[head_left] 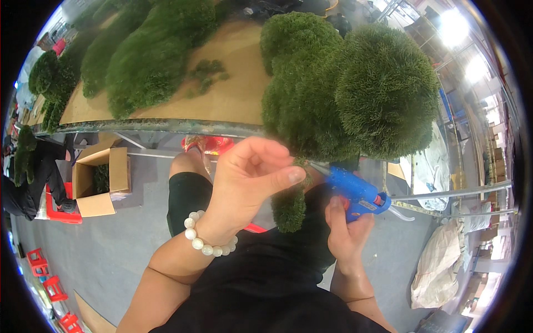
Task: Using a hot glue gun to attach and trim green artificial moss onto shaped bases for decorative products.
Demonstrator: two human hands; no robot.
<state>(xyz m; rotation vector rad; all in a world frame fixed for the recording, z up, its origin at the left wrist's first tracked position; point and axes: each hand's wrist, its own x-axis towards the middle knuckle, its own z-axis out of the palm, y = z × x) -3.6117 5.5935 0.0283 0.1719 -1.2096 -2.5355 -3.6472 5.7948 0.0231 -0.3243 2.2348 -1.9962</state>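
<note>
My left hand (244, 175) is closed in a pinch, thumb against fingers, on a small green sprig (305, 165) of artificial foliage. In my right hand (348, 233) is a blue hot glue gun (358, 194), its nozzle pointing left at the sprig; whether the tip touches it I cannot tell. Just below the pinch hangs a narrow tuft of green foliage (288, 210) over my lap; what holds it up is hidden. Beyond my hands stand clumped mounds of artificial greenery, the nearest a large rounded one (386, 91) at right, with another clump (302, 94) beside it.
A brown tabletop (233, 66) with a metal edge runs across the far side, bearing more green mounds (147, 66) and loose bits (206, 75). An open cardboard box (119, 172) and red stools (54, 288) are at left. A pale sack (437, 266) lies right, below metal rails (455, 192).
</note>
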